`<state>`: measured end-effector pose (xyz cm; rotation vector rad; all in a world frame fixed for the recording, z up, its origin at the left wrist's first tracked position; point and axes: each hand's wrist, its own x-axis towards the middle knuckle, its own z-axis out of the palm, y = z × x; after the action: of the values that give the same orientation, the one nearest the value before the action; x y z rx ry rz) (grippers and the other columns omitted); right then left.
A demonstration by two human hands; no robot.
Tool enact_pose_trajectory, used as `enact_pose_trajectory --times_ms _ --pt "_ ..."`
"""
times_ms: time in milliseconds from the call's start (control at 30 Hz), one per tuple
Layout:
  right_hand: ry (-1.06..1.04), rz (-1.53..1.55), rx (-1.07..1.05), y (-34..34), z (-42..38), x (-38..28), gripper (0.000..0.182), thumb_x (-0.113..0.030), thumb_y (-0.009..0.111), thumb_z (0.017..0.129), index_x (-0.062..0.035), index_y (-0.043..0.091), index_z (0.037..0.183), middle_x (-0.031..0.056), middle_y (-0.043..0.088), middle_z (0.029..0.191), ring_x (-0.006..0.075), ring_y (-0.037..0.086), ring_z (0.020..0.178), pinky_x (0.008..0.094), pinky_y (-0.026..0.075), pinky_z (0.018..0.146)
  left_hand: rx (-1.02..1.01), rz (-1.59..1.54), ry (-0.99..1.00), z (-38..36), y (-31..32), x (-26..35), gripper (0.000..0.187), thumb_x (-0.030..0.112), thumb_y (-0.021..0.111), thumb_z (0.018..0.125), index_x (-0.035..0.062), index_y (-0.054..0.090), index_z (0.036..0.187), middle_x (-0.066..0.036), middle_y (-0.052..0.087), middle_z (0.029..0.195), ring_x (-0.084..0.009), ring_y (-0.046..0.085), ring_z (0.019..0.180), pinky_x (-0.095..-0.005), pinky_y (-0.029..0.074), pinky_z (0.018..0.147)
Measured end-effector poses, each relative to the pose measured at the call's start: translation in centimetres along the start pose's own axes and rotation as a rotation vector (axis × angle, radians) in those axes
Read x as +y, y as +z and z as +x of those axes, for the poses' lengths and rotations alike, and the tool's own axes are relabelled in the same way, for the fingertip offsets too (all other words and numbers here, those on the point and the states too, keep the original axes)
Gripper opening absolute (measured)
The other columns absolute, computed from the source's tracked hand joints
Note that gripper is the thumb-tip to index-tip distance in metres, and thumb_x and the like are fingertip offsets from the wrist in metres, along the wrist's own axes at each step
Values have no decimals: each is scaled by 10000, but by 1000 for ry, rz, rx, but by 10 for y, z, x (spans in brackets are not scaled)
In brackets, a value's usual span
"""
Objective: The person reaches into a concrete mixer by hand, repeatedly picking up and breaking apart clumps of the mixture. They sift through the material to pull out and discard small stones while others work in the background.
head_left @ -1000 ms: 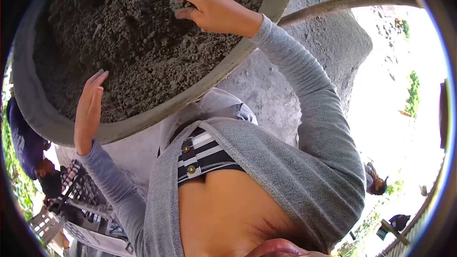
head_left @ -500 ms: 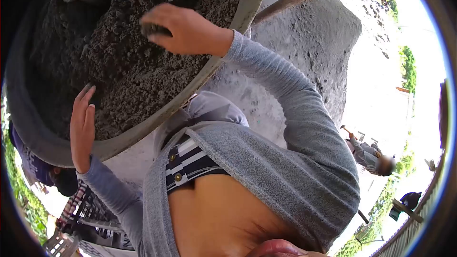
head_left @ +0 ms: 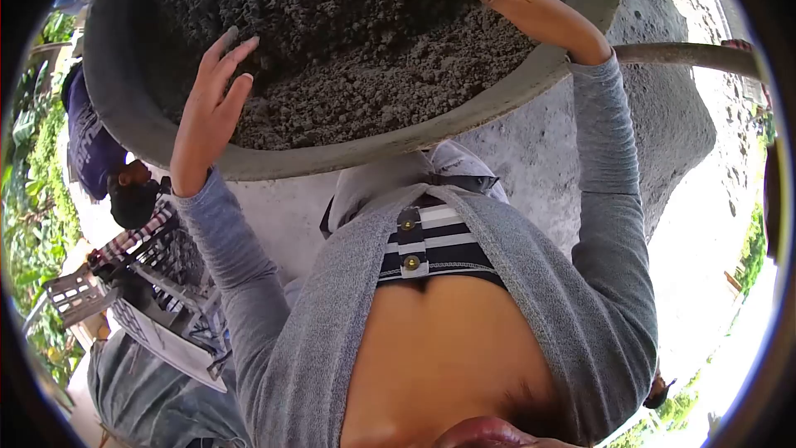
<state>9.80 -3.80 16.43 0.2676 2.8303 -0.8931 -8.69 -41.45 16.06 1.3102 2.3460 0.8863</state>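
A large round grey basin stands in front of me, filled with crumbly, dark grey cement-like mix. Over its left side, my left hand is raised with fingers spread and nothing in them. The fingertips are grey with dirt and overlap the mix in this view. My right hand reaches across the right rim, its fingers stretched out toward the middle and the wrist close above the edge. Grey smears mark those fingers too, and no object shows in them.
A curved metal bar runs off to the right of the basin, beside a grey mound. At the left, a person in a dark shirt is bent over. Plastic crates and grey cloth lie at lower left.
The view has swung, shifting basin and body rightward. My right hand has straightened its curled fingers near the right rim; my left hand's fingers have spread. A distant person at right has left view.
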Motion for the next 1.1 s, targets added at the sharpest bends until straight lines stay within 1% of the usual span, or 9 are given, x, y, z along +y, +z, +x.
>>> enact_pose_trajectory --times_ms 167,233,300,467,533,667,733,833,1100 --pt "-93 -71 -151 12 -2 0 561 -485 438 967 -46 523 1307 176 580 1254 319 560 1147 389 439 974 260 -81 -63 -7 -8 -17 383 137 484 945 80 514 1323 -144 509 1336 -274 456 1275 -356 367 1024" --pt "-51 -116 -243 17 -4 -1 562 -477 459 961 -37 523 1304 185 582 1249 329 557 1150 395 439 964 276 -208 -190 -15 -17 -17 395 144 469 950 68 502 1337 -136 564 1266 -236 496 1227 -327 370 1011" --pt "-40 -99 -256 18 -6 -7 543 -455 470 954 -7 557 1248 195 604 1190 337 584 1083 380 458 933 82 -175 -510 -22 -31 -15 412 146 466 951 58 486 1353 -125 575 1254 -180 515 1180 -287 384 978" --pt "-16 11 -212 -2 -4 -28 465 -354 532 955 -11 547 1269 173 595 1236 290 569 1140 369 432 961 141 -401 -229 -42 -42 -18 422 160 452 949 31 480 1350 -116 556 1284 -145 501 1177 -254 409 928" --pt "-99 102 -81 -7 1 -33 405 -301 543 956 -3 576 1228 143 628 1174 233 594 1093 330 447 939 237 -955 -184 -44 -41 -12 432 167 452 942 21 474 1347 -114 510 1339 -196 500 1200 -275 394 964" --pt "-189 141 -37 11 20 -24 425 -364 549 943 -26 601 1195 142 668 1066 261 637 994 363 494 861 247 -478 -216 -34 -22 -40 433 147 480 928 66 471 1354 -151 422 1411 -263 463 1252 -324 340 1036" --pt "-149 -19 -144 16 29 -29 442 -385 553 936 -14 611 1171 144 664 1072 272 637 971 369 496 846 368 -67 -252 -30 -8 -52 418 101 520 908 118 500 1325 -162 388 1428 -306 343 1345 -379 268 1089" --pt "-205 74 -300 14 48 -44 422 -363 559 942 -27 602 1193 117 653 1086 212 619 994 335 490 844 294 -109 -103 -27 -21 -48 418 62 551 891 146 514 1300 -156 364 1436 -326 221 1392 -398 254 1092" --pt "-282 -68 -387 3 97 -61 485 -416 542 933 -3 603 1181 152 645 1102 271 614 1001 371 485 856 463 -52 -165 -35 -58 -62 370 64 520 904 107 517 1272 -79 374 1441 -319 142 1411 -386 230 1098"
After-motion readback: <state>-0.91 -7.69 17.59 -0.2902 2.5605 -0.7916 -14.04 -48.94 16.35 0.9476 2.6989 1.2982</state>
